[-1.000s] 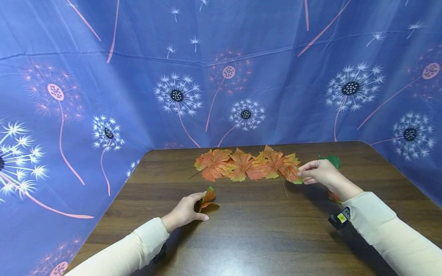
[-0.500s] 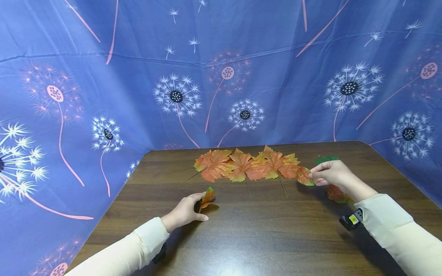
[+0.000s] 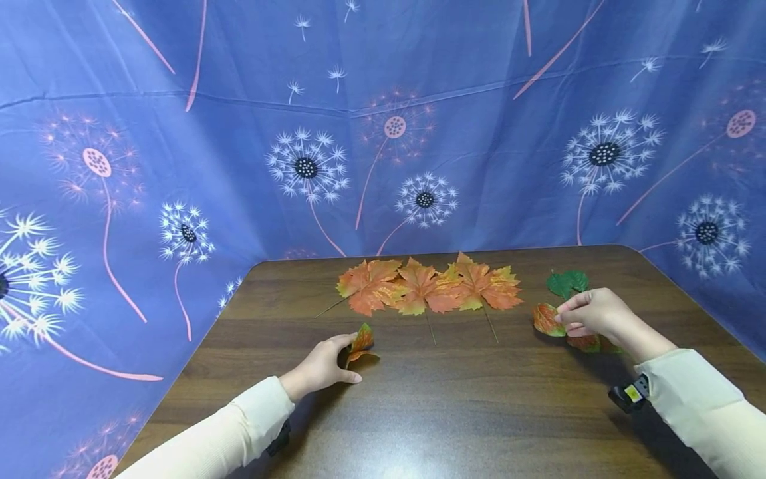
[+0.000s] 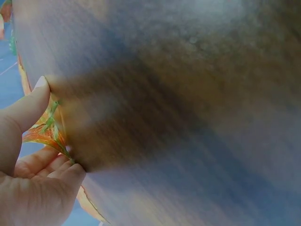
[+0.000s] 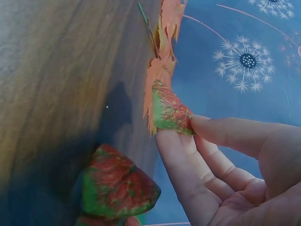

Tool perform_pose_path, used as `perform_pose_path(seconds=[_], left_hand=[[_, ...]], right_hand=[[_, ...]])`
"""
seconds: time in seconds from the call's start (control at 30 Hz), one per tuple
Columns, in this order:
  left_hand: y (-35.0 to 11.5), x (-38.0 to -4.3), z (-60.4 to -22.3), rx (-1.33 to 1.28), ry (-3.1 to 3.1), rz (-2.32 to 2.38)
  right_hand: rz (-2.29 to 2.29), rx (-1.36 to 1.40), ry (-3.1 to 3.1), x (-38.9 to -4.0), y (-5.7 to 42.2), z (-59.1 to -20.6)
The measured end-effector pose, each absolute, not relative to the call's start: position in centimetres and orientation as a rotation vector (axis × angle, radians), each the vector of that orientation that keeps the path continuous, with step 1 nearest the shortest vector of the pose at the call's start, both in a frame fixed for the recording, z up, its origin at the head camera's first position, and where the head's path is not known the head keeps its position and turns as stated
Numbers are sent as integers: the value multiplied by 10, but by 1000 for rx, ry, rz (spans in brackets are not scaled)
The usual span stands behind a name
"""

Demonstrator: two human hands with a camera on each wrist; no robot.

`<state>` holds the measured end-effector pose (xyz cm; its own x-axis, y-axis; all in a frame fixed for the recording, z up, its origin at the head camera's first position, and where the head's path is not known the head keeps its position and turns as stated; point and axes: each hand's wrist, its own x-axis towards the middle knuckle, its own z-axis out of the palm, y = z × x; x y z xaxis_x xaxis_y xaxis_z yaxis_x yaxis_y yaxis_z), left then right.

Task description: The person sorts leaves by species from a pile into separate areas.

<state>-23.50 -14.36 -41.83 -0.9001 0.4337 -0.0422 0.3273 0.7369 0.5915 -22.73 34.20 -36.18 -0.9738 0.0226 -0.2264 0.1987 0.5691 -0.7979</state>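
Observation:
In the head view my right hand [image 3: 604, 316] pinches a red leaf with green edges [image 3: 547, 319] above the table's right side. The right wrist view has this leaf [image 5: 171, 110] between thumb and fingertips. Below that hand lie more red-green leaves [image 3: 583, 342], partly hidden. A green leaf [image 3: 566, 284] lies just behind it. On the left, my left hand [image 3: 320, 367] rests on the table beside orange-green leaves [image 3: 362, 340], its thumb and fingers apart around them. The left wrist view shows a leaf [image 4: 44, 135] between the spread thumb and fingers.
Several orange maple leaves [image 3: 421, 286] lie in an overlapping row at the back of the brown wooden table [image 3: 443, 406], stems toward the front. A blue dandelion-print cloth [image 3: 497, 146] hangs behind and to the sides.
My right hand has moved right and a little nearer, carrying the red-green leaf away from the maple row. The green leaf is now less covered. My left hand stays in place.

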Motion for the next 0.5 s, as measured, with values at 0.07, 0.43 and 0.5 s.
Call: perform_pose_path(seconds=[0.07,0.43,0.5], left_hand=[[-144,-235,-419,608,2759,885],[-144,-235,-419,600,2754,876],[-144,-234,-419,609,2756,871]], right_hand=[[-1356,192,2621,-225,342,-364],[-1217,251,2726,-217,343,-373],[-1196,264,2736,-216,344,-375]])
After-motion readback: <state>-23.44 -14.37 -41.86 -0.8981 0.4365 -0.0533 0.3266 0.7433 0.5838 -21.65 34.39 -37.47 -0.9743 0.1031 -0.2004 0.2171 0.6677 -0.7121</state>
